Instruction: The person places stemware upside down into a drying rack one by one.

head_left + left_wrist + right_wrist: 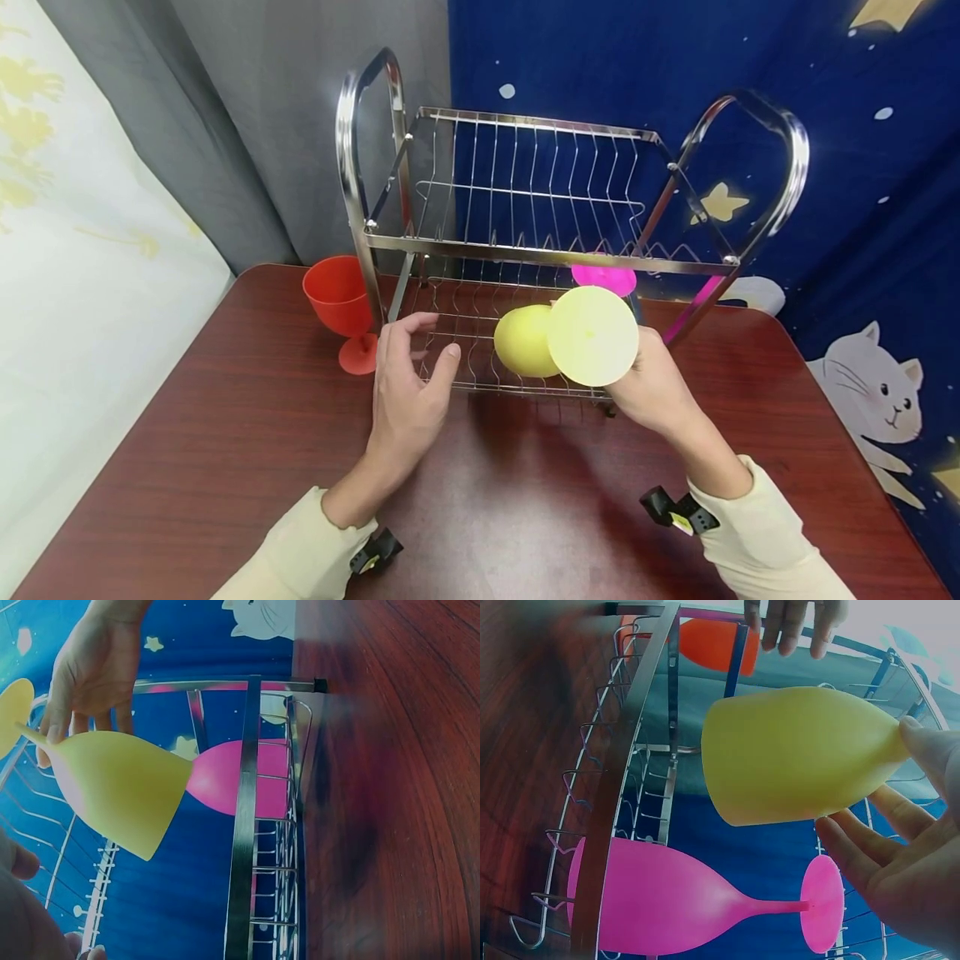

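"Yellow goblet (525, 342), bowl downward: where does it lie against the right grip (652, 383)?"

"Held in it, by the narrow end. Thumb (930, 746) and fingers pinch around where the stem (31, 733) meets the bowl, parted only as far as that width needs."

"So the bowl hangs below the grip?"

"Below and to its left, tilted. The round foot (592, 336) is uppermost, just beside the grip in the head view."

"And the rim?"

"Under the grip, above the lower tier's front bar (241, 825) and apart from it."

"What does the left grip (408, 396) have hold of?"

"Nothing. Its fingers are loosely bent, thumb well away from them, to the left of the yellow bowl and near the front of the metal rack (547, 253)."

"Anything else near either one?"

"Beyond the right grip, a pink goblet (660, 896) stands inverted in the lower tier, foot up. Beyond the left grip and further left, a red goblet (337, 292) stands upright on the counter (247, 433), just outside the rack."
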`<state>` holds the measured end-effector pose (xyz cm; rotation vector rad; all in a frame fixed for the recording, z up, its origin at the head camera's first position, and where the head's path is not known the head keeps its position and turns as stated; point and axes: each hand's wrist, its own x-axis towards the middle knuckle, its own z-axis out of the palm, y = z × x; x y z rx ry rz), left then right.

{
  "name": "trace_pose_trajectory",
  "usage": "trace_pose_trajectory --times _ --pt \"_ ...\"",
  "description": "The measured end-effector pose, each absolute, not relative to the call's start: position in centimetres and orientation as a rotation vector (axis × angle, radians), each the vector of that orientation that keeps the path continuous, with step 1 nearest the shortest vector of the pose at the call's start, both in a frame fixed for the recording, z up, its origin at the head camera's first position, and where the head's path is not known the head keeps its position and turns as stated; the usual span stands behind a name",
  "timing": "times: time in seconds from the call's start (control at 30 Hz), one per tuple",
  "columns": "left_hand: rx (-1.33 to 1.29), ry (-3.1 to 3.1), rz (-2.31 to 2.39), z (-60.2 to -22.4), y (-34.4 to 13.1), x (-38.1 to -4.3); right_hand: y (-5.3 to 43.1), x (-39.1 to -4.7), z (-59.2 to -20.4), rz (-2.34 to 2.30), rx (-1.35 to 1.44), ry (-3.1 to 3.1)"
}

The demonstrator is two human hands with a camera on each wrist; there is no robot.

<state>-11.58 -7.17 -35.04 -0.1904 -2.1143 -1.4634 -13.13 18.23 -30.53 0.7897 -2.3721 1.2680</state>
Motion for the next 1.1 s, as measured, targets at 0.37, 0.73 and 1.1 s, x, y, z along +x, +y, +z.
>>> trace_pose_trajectory --times 0.37,0.73,1.1 --pt "-0.177 -2.030 -1.410 -35.15 -7.47 -11.68 18.03 -13.55 -30.80 1.199 0.757 -2.366" --pt "-0.180 -1.988 -1.396 -34.83 -7.65 -11.47 17.89 -13.73 -30.97 1.171 0.727 -2.356" --pt "-0.151 -1.909 -1.402 -34.93 -8.08 -11.58 17.48 -13.97 -31.40 1.212 0.676 -2.363"
